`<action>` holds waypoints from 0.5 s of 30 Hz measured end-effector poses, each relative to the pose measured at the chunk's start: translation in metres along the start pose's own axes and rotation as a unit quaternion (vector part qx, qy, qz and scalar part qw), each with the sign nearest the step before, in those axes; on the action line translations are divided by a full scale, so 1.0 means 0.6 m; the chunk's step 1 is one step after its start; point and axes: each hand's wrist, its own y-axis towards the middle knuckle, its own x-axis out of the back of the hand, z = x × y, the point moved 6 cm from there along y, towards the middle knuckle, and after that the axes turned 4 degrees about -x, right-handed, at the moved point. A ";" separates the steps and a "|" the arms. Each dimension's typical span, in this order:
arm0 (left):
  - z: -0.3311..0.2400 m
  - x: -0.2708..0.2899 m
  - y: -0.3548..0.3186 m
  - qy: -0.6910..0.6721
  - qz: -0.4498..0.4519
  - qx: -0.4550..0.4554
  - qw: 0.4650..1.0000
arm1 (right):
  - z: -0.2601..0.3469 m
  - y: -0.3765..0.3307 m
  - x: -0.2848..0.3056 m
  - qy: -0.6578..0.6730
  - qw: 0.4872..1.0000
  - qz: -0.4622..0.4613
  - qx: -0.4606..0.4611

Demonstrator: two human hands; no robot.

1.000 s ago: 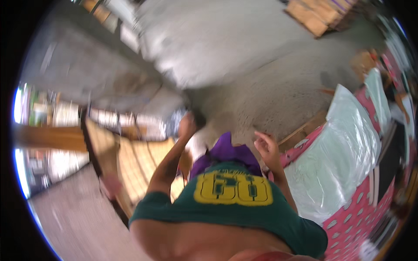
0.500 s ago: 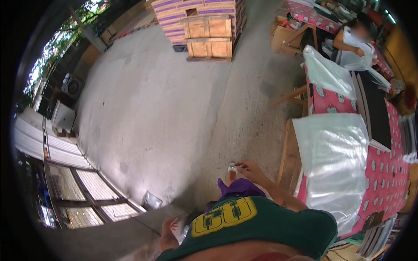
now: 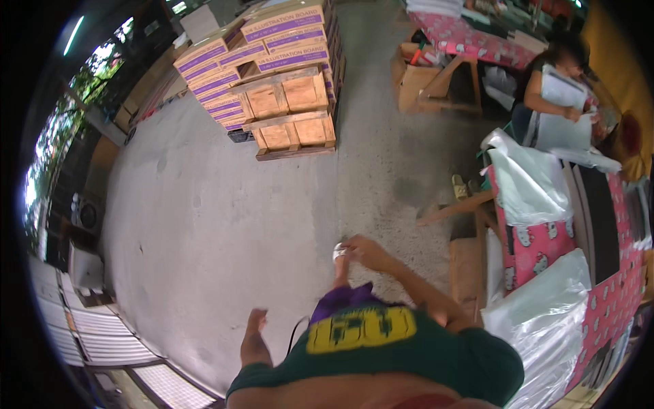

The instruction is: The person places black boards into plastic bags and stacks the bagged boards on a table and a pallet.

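Note:
My right hand (image 3: 362, 252) hangs in front of me at the end of a bent arm. Its fingers are loosely curved and apart, with nothing visible in them. Below it, in the same line of sight, shows my foot in a white sandal (image 3: 338, 253); I see no contact between them. Off to my left side, my left hand (image 3: 257, 322) is held out over the concrete floor, small and slightly blurred. Its fingers look loosely stretched, and no object shows in it. A thin dark cord (image 3: 294, 335) curves between that arm and my green shirt (image 3: 375, 358).
A pallet stack of cartons (image 3: 286, 34) stands ahead, a wooden pallet (image 3: 289, 112) leaning on it. On my right, a pink-covered table (image 3: 541, 245) bears clear plastic sheets (image 3: 545, 327) and dark boards (image 3: 599, 225). A seated person (image 3: 552, 95) handles pale sheets there. Wooden trestle legs (image 3: 463, 208) jut out.
My view has shifted forward and upward; the carton stack and seated person look nearer. My foot has swung ahead, and both arms have moved with the step. Neither hand has visibly picked anything up.

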 end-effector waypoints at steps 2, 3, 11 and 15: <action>-0.195 0.016 0.100 0.055 0.034 0.022 0.998 | -0.130 0.057 0.059 0.063 0.989 -0.070 -0.115; -0.318 0.024 0.150 0.070 0.025 -0.009 0.997 | -0.226 0.064 0.082 0.102 0.962 -0.098 -0.232; -1.192 -0.187 0.295 0.255 0.127 -0.465 0.839 | -0.530 -0.082 0.196 0.491 0.593 -0.396 -0.501; -1.503 -0.337 0.275 0.236 0.174 -0.526 0.799 | -0.705 -0.039 0.275 0.598 0.533 -0.441 -0.404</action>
